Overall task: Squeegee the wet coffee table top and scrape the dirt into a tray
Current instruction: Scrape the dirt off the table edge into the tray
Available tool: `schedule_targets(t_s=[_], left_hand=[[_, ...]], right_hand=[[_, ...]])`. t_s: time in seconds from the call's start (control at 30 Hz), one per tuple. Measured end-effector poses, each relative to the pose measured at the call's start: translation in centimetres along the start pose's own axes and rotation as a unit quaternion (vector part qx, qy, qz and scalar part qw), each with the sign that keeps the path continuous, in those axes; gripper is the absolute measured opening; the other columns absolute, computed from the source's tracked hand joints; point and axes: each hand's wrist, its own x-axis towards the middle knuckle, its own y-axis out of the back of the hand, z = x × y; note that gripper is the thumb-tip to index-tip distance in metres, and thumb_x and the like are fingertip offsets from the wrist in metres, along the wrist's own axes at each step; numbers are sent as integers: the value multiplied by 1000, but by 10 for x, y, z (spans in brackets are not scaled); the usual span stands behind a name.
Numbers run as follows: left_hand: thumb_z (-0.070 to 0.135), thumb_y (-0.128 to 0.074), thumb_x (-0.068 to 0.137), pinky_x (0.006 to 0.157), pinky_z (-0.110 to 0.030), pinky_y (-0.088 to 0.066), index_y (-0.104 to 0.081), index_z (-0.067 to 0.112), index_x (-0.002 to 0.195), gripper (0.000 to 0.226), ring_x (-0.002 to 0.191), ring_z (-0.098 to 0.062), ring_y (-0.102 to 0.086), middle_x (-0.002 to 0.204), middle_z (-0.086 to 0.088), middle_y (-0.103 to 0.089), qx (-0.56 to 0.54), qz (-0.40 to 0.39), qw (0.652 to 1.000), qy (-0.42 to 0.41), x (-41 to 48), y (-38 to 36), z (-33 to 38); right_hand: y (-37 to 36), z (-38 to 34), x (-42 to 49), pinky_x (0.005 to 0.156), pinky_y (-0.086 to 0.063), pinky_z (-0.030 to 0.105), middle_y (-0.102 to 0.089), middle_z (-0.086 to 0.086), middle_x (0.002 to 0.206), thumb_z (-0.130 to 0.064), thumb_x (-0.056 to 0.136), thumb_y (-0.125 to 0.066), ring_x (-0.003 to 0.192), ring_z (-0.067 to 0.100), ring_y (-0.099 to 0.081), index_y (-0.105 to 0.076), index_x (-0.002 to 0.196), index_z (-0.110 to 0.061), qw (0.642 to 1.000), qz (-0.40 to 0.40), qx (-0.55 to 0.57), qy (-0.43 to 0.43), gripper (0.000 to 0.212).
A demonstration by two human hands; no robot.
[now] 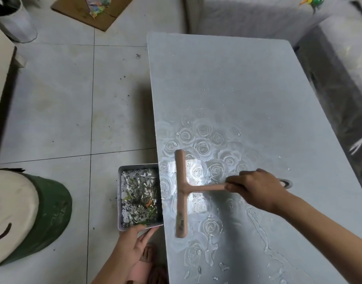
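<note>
A pale grey coffee table top [247,95] with a rose pattern fills the right side; water beads and streaks lie on its near part. My right hand [256,188] grips the handle of a pinkish T-shaped squeegee [181,193], whose blade lies flat on the table close to the left edge. My left hand [133,242] holds the near rim of a grey metal tray [119,193] against the table's left edge, below the top. The tray holds dirty water, dark grit and green scraps.
A green stool with a white seat [30,216] stands at the left on the tiled floor [59,103]. A white bin [14,21] and flat cardboard [98,15] lie at the back. A covered sofa [258,15] runs behind and right of the table.
</note>
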Motion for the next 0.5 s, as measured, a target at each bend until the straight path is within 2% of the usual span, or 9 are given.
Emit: schedule_targets(t_s=[0.07,0.2,0.33,0.4,0.5], left_hand=[[-18,-41,86,62,-49,-53,-42,-10,132,47,119,-45,-52,125,-31,-53,2,5,1000,-4,1,0,0],[-15,-43,88,64,-44,-55,-43,-10,132,44,121,-40,-50,133,-29,-50,11,19,1000,-8,4,2,-1],[-18,-42,86,58,-44,-57,-47,-9,124,40,119,-44,-52,109,-27,-59,-3,6,1000,-4,4,2,1],[-20,-41,84,59,-45,-56,-44,-8,131,48,117,-46,-53,118,-28,-58,-2,8,1000,1,5,1,0],[-20,-40,85,55,-41,-58,-44,-6,134,51,117,-46,-52,126,-27,-55,-2,10,1000,-3,4,0,0]], right_hand=[[-6,-19,15,78,-35,28,-51,-10,81,-51,100,-29,82,16,-58,-59,109,-34,1000,5,8,18,35],[-7,-45,34,80,-34,27,-54,-6,83,-51,100,-27,79,19,-56,-58,110,-31,999,28,-3,39,38],[12,-16,15,69,-31,26,-61,-7,86,-53,98,-31,83,18,-59,-60,107,-34,999,33,11,17,35],[22,10,-1,65,-28,26,-58,-8,81,-53,97,-33,82,16,-59,-60,104,-37,1000,10,3,-19,32],[21,23,-11,65,-27,26,-43,-11,69,-54,98,-32,81,15,-58,-59,104,-38,998,-30,-34,-39,31]])
